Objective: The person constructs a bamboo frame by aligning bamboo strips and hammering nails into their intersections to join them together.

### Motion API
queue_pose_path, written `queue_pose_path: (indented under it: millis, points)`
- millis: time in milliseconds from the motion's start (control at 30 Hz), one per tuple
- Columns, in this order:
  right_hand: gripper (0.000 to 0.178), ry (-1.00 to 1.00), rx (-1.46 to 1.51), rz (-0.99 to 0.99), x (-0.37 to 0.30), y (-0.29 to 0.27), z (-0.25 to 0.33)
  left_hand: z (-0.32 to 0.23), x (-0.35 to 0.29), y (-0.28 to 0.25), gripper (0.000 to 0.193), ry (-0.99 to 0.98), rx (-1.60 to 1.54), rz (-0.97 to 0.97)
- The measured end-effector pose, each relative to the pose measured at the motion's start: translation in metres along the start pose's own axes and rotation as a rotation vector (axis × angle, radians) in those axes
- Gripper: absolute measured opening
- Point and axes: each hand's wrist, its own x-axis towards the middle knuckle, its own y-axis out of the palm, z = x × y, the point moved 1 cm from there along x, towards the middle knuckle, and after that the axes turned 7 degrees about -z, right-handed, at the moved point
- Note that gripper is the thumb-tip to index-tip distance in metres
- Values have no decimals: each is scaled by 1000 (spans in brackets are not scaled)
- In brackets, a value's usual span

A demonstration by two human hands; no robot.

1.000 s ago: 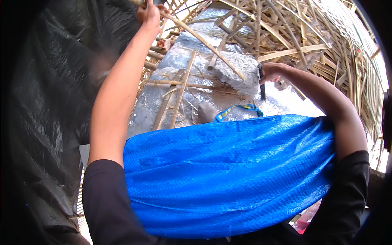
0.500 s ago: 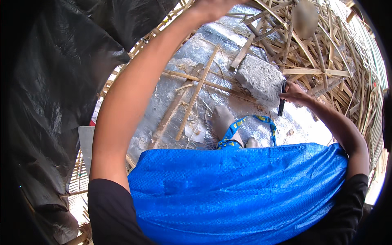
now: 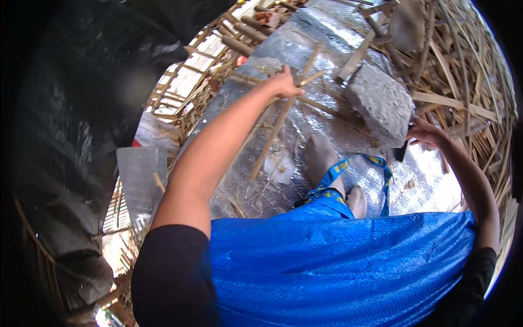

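My left hand (image 3: 284,84) reaches over the crossed bamboo strips (image 3: 271,139) on the silvery sheet, its thumb and index finger apart. A short strip end (image 3: 312,77) shows beside those fingertips; whether they touch it is unclear. My right hand (image 3: 426,134) is closed on a slim black tool (image 3: 401,151), partly hidden by the fingers and the block. Right beside it lies a rough grey concrete block (image 3: 381,103). Blue woven plastic (image 3: 338,261) covers my lap, and a blue and yellow strap (image 3: 376,159) loops out near my feet (image 3: 321,155).
Heaped split bamboo (image 3: 452,71) fills the far right. Black plastic sheeting (image 3: 71,136) hangs at the left, with a grey flat panel (image 3: 141,177) beside it. The silvery sheet (image 3: 283,49) underfoot carries scraps and dust. Bamboo slats (image 3: 185,82) border it.
My left hand has come back from the far edge, down to the bamboo strips. My right hand stays by the block with the black tool. The whole view has shifted.
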Motion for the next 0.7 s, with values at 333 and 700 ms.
queue_pose_path:
  millis: [333, 700]
  points:
    - [76, 40, -167, 11, 0, 9, 22, 143, -77, -91, 67, -196, 275, -20]
    - [25, 19, -165, -57, -3, -8, 12, 268, -411, 39, 45, -771, -77, 496]
